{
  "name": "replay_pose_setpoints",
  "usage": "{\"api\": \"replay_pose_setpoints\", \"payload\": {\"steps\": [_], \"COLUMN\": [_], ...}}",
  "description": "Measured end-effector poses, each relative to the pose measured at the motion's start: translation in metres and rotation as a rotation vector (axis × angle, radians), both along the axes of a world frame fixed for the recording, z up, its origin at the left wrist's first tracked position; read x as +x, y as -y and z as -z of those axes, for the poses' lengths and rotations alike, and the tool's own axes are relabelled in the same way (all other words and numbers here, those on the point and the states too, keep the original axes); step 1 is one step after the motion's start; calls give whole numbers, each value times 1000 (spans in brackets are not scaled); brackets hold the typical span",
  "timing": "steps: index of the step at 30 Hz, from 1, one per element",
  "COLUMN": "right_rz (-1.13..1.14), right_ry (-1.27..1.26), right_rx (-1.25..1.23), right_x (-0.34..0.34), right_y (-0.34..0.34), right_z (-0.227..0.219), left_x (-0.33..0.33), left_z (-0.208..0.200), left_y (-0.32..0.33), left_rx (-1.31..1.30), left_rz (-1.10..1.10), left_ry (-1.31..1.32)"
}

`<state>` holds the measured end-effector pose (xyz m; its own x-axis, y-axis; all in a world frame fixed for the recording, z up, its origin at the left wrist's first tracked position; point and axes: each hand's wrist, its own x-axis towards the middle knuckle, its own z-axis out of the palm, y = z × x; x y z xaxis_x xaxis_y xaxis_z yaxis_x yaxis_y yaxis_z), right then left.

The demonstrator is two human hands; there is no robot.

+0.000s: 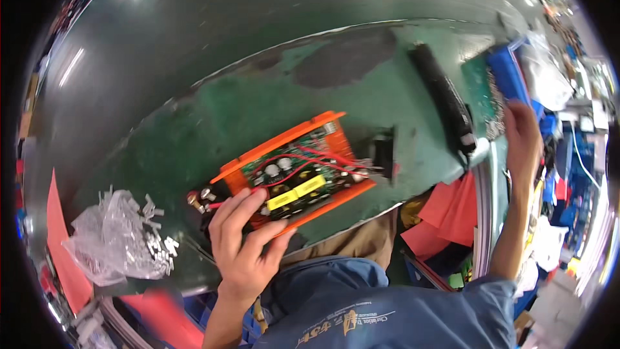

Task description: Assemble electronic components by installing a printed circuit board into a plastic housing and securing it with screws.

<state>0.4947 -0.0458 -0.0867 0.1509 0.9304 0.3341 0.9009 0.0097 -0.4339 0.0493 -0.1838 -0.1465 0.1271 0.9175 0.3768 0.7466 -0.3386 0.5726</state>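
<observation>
In front of me lies an orange open housing (282, 145) with a green circuit board (261, 169) inside. Red wires (303, 157) run across the board, past two yellow block components (296, 192). At the right end a black end plate (385, 155) stands apart from the housing, joined by wires. My left hand (245, 252) grips the near left end of the housing, its fingers reaching over the board. Off to the right, my right hand (523, 136) is at a pile of small metal parts (496, 113) beside a blue bin (508, 74); its fingertips are blurred and partly hidden.
A black power screwdriver (445, 97) lies between the housing and the metal parts. At the left is a clear plastic bag (110, 239) with several small white pieces spilling out. Red sheets (449, 210) hang below the green table's (213, 116) near edge.
</observation>
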Motion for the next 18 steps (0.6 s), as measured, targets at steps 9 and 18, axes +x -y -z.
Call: {"api": "replay_pose_setpoints", "payload": {"steps": [9,18], "right_rz": [-517,-583], "right_ry": [-654,-598], "right_rx": [-248,-105], "right_x": [-227,-249], "right_y": [127,120], "right_z": [41,73], "left_x": [-5,-5], "left_z": [0,5], "left_y": [-2,-2], "left_rx": [-41,2], "left_rz": [-27,-16], "left_ry": [-59,-156]}}
